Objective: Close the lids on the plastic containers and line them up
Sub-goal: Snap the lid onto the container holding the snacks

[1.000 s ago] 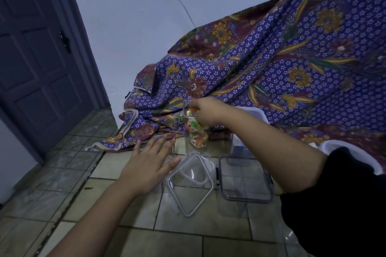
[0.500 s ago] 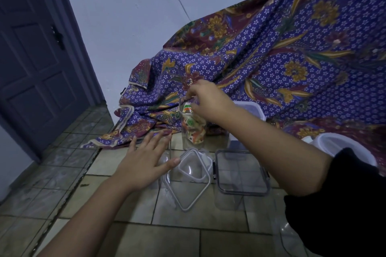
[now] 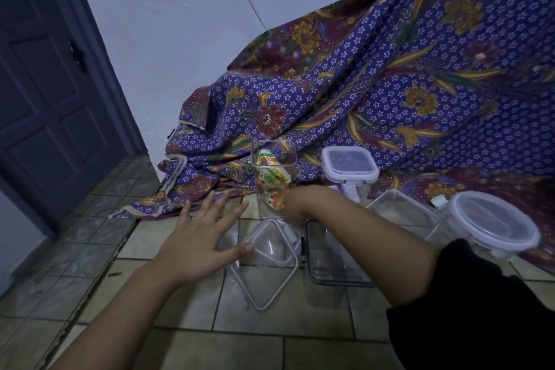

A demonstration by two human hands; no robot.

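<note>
2 hands reach: left hand (image 3: 204, 237), splayed flat, probably steadies the loose lid (image 3: 265, 264); right hand (image 3: 295, 204), grip hidden.

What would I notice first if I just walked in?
The big purple flowered cloth draped across the back and right grabs the eye. In front of it, mid-floor, stands a tall clear container with no lid, full of colourful packets. The left hand spreads its fingers beside a loose square lid on the tiles.
</note>
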